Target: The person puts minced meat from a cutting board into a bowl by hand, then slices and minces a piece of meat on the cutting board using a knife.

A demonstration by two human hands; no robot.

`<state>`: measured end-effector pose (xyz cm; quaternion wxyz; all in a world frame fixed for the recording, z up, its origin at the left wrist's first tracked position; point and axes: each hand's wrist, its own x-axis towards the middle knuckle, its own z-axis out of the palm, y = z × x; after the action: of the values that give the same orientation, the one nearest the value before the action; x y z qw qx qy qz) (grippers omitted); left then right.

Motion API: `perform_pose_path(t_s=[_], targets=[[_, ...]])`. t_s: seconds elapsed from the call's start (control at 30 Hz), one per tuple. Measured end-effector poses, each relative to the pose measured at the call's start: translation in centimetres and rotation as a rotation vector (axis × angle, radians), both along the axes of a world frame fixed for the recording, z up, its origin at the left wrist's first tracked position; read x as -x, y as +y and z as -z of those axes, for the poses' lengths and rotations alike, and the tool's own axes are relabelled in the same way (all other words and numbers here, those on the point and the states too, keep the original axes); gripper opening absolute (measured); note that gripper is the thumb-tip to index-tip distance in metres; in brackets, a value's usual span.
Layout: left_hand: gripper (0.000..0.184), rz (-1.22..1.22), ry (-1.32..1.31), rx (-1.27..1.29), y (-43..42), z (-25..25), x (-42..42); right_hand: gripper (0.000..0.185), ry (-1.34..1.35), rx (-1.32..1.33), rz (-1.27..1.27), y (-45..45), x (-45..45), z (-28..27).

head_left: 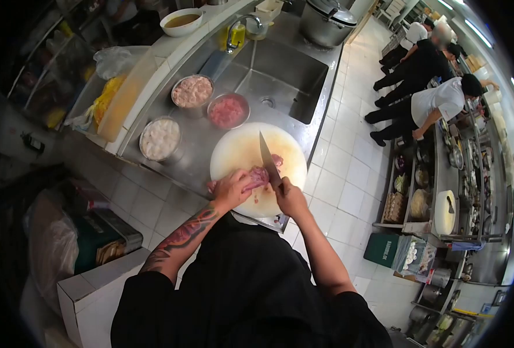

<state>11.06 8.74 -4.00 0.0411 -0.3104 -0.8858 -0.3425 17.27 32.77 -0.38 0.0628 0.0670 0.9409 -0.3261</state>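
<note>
On a round white cutting board [228, 148] lies a piece of raw red meat [257, 178]. My left hand [232, 190] presses down on it, fingers closed over its left part. A kitchen knife [268, 159] is gripped in my right hand [291, 198], its blade pointing away from me beside the meat's right end. A smaller chunk of meat [277, 160] sits just right of the blade, and small scraps lie nearer to me. Beyond the board stand a bowl of red meat pieces [228, 111], a bowl of paler pink meat [192, 91] and a bowl of whitish pieces [160, 139].
A steel sink [286, 75] with a faucet [231, 43] lies beyond the board, and a large lidded pot [326, 23] stands behind it. A bowl of brown liquid [181, 23] rests on the ledge. Several people work at the right-hand counter, one in a white shirt [439, 104].
</note>
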Motion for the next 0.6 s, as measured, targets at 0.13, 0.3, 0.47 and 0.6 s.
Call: perform_pose_path(t_s=[0.13, 0.3, 0.47, 0.6], targets=[[0.029, -0.002, 0.028, -0.006, -0.2, 0.2, -0.1, 0.024, 0.040, -0.021, 0.082, -2.1, -0.9, -3.2], [0.028, -0.008, 0.036, -0.005, -0.3, 0.6, 0.0, 0.020, 0.008, -0.079, -0.020, -0.1, 0.1, -4.4], [0.026, -0.046, 0.025, -0.004, 0.3, 0.5, -0.2, 0.023, 0.001, -0.053, -0.010, -0.2, -0.2, 0.7], [0.027, -0.018, 0.033, -0.006, -0.3, 0.5, -0.1, 0.021, 0.139, 0.029, 0.055, -1.6, -0.3, -5.3]])
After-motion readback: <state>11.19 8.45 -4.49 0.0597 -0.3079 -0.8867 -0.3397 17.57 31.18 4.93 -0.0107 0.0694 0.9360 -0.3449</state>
